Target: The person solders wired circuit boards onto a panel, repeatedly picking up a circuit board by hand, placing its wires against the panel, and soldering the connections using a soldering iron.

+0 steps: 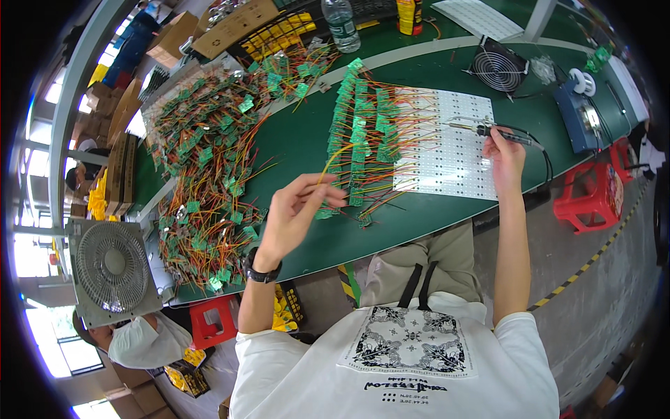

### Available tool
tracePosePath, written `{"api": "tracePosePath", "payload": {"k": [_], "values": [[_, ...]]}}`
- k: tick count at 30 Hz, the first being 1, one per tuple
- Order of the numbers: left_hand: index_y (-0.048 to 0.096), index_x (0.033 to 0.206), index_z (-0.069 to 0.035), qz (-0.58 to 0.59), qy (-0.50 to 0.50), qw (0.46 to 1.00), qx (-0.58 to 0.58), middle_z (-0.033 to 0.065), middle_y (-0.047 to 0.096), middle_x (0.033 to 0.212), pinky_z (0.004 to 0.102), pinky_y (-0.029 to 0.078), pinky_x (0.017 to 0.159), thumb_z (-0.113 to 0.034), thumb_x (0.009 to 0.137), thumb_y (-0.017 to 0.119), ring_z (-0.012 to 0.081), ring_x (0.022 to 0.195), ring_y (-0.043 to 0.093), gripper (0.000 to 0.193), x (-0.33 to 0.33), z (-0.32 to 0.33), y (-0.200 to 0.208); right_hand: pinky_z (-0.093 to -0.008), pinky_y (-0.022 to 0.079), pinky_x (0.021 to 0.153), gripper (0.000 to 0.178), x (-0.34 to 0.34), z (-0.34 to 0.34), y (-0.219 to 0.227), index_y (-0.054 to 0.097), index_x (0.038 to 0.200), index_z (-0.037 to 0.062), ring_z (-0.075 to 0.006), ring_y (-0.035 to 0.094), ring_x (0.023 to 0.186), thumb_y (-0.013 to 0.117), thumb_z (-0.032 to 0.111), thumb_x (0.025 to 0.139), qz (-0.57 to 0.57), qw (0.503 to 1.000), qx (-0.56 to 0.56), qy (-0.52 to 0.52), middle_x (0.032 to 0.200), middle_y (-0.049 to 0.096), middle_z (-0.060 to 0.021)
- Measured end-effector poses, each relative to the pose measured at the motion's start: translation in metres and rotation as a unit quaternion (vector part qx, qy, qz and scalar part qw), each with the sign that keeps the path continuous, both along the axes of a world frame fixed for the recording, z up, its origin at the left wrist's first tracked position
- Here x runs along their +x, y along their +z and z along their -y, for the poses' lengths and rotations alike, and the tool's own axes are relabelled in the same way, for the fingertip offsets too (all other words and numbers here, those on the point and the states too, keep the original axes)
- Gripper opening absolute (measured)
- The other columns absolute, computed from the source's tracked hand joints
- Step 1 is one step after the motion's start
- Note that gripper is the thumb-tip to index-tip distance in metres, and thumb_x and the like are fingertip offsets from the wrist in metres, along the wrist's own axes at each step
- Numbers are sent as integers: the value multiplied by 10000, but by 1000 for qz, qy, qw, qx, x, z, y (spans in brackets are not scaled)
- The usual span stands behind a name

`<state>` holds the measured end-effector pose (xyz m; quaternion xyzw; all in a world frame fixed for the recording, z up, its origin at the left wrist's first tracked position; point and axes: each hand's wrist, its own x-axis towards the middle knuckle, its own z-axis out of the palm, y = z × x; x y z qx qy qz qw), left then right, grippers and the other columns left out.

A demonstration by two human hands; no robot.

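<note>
My right hand grips a soldering iron, its tip pointing left above a white dotted panel. My left hand, with a black watch on the wrist, pinches a yellow wire between thumb and forefinger. The wire curves up toward the rows of small green circuit boards; whether it joins one of them I cannot tell. These boards lie along the panel's left side, and their red and yellow leads reach across onto it. Left of my left hand spreads a large heap of wired boards.
A small black fan and a blue soldering station stand at the right of the green table. Farther back are a water bottle and a yellow-red can. Red stools and a floor fan flank the table.
</note>
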<state>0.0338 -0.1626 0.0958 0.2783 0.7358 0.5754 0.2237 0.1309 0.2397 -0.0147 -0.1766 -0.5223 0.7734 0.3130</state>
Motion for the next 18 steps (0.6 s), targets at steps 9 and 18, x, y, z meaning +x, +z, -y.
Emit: {"api": "tracePosePath", "payload": {"k": [9,18], "values": [[606,1090,55,-101,-115,988,2,131,660,808,318,529,688,-90,985,526,204,736,682,196,-11,-147,-56,-243,464,600,189,0,-8,1,650,1011,-22,-134,612,644,684,129,902,19,1000,2,20,784,659,-76],[642,1006,41,-285,-61,956,-28,168,668,794,401,495,677,-89,909,577,336,708,629,175,-11,-177,-58,-267,456,592,199,-1,-15,5,613,1040,-27,-154,611,644,668,114,911,21,998,-14,59,791,652,-92]]}}
